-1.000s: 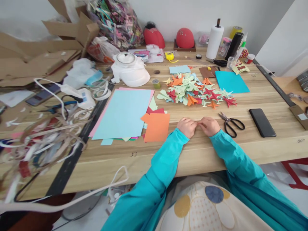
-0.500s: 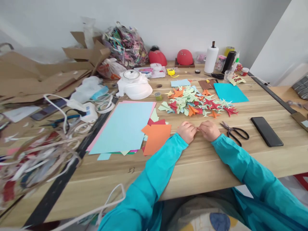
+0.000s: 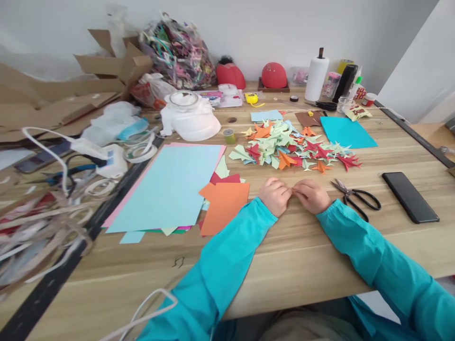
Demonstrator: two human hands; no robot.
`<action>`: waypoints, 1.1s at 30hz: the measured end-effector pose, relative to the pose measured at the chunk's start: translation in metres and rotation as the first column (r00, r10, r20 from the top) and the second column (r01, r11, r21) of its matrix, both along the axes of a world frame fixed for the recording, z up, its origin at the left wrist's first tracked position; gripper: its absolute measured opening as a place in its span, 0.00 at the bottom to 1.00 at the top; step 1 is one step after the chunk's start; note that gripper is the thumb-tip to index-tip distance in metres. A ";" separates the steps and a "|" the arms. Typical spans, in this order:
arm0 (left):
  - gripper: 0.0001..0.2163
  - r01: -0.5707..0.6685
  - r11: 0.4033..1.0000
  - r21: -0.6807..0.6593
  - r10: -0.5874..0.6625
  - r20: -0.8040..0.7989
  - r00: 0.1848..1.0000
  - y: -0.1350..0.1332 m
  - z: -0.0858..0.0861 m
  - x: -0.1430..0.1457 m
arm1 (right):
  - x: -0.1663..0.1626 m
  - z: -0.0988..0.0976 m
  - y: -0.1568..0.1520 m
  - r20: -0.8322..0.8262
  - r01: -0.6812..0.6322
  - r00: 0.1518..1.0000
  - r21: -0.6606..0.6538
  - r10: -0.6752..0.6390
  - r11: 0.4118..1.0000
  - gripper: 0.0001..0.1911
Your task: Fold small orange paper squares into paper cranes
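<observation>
Slightly swung since half a second ago: just the view, with the stack of sheets (image 3: pixel 163 189) further left in it, the scissors (image 3: pixel 348 191) and black phone (image 3: pixel 410 196) further right; both hands in the same joined pose at the same spot.

Largest first: a wooden desk (image 3: pixel 284 270) across the whole scene, with torn cardboard (image 3: pixel 35 94) heaped at far left. Beside it, against the wall, a clear bag (image 3: pixel 179 54) crammed with colourful scraps. On the desk left of the hands, the stack, pale blue on top with pink showing beneath. Just beyond the hands, a heap of folded paper shapes (image 3: pixel 273 142) in pale green, orange and red, near a turquoise sheet (image 3: pixel 348 132).

Before that heap, left hand (image 3: pixel 275 196) and right hand (image 3: pixel 312 195), touching, fingers (image 3: pixel 300 189) curled with tips together; cannot tell what, if anything, between them. Near the left hand, an orange sheet (image 3: pixel 229 203). Right of the right hand, the phone, lying flat, well apart; between, the smaller scissors, blades a little parted, near the right cuff. Smallest, behind the stack, a greenish spool (image 3: pixel 229 137).
</observation>
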State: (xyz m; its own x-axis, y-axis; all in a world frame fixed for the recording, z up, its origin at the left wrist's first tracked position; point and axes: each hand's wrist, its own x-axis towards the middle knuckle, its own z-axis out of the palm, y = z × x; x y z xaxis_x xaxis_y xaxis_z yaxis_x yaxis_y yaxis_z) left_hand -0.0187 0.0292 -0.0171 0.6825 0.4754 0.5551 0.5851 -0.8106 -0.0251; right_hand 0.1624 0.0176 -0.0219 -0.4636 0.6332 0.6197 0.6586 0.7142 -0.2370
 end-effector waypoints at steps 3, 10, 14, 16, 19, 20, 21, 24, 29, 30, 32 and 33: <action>0.09 -0.004 1.000 -0.018 0.004 -0.022 1.000 0.000 0.000 0.000 | -0.001 0.000 0.000 0.074 0.017 0.997 0.007 -0.017 1.000 0.11; 0.11 -0.011 1.000 0.003 0.010 0.028 1.000 0.000 0.000 0.001 | 0.000 0.004 -0.001 0.115 0.053 0.992 -0.014 -0.051 0.998 0.13; 0.11 -0.056 0.998 0.003 0.056 0.094 0.994 0.000 0.001 0.002 | 0.002 0.004 0.000 0.084 0.065 0.994 -0.021 -0.063 0.998 0.12; 0.10 -0.055 0.998 0.028 0.051 0.127 0.991 0.000 0.001 0.001 | 0.003 0.003 0.000 0.062 0.064 0.996 -0.030 -0.062 0.998 0.11; 0.09 -0.018 0.997 0.079 0.007 0.131 0.991 0.001 0.000 0.001 | 0.003 0.002 0.000 0.025 0.059 0.998 -0.031 -0.058 0.998 0.08; 0.09 -0.007 0.996 0.089 -0.004 0.122 0.992 0.002 -0.001 0.000 | 0.002 0.001 0.000 0.019 0.054 0.998 -0.029 -0.053 0.998 0.07; 0.09 -0.001 0.996 0.094 -0.010 0.115 0.993 0.002 -0.001 0.000 | 0.002 0.001 0.000 0.020 0.048 0.999 -0.029 -0.047 0.998 0.08; 0.09 0.005 0.995 0.100 -0.017 0.115 0.993 0.003 -0.002 0.000 | 0.001 -0.001 0.000 0.060 0.031 0.998 -0.020 -0.030 0.999 0.08; 0.08 0.035 0.991 0.132 -0.052 0.135 0.989 0.001 0.000 0.000 | -0.001 0.004 -0.002 0.135 0.037 0.990 0.018 -0.039 0.999 0.13; 0.08 0.035 0.990 0.137 -0.054 0.138 0.989 0.000 0.001 0.000 | -0.002 0.005 -0.003 0.143 0.036 0.989 0.022 -0.038 0.999 0.14; 0.08 0.030 0.989 0.145 -0.051 0.141 0.989 -0.001 0.001 0.000 | -0.002 0.008 -0.004 0.146 0.034 0.988 0.033 -0.039 0.999 0.14; 0.08 0.024 0.989 0.147 -0.045 0.142 0.989 -0.001 0.002 -0.001 | -0.002 0.008 -0.004 0.139 0.038 0.989 0.037 -0.043 0.999 0.14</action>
State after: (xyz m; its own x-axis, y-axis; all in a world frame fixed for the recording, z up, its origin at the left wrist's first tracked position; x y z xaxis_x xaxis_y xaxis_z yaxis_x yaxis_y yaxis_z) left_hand -0.0193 0.0282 -0.0154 0.6045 0.3605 0.7103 0.5628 -0.8244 -0.0605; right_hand 0.1602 0.0139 -0.0139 -0.5215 0.6330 0.5721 0.7121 0.6923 -0.1169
